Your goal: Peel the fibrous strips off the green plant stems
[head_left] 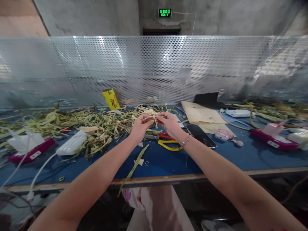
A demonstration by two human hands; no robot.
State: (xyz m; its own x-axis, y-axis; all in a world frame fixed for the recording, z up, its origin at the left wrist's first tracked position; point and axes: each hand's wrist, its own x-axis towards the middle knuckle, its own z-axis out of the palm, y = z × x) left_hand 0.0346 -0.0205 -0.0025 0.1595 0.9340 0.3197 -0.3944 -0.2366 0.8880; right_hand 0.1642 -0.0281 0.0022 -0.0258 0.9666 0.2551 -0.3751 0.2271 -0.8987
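My left hand (142,126) and my right hand (169,124) meet over the blue table, fingertips pinched together. Between them they hold a small pale piece of dried plant (153,113), with a thin green strip hanging down from it. Its exact form is partly hidden by my fingers. Under my right wrist lies a pair of scissors (168,147) with red and yellow handles. One long green leaf strip (136,164) hangs over the table's front edge, with a pale scrap (139,162) beneath it. A heap of dried stalks and leaves (101,131) spreads to the left.
A yellow box (111,99) stands against the perforated metal screen (154,69). At right are a phone (201,136), brown cardboard (203,112), a pink case (222,134) and a purple power strip (274,140). Another power strip (33,154) and a white charger (72,143) with cables lie left.
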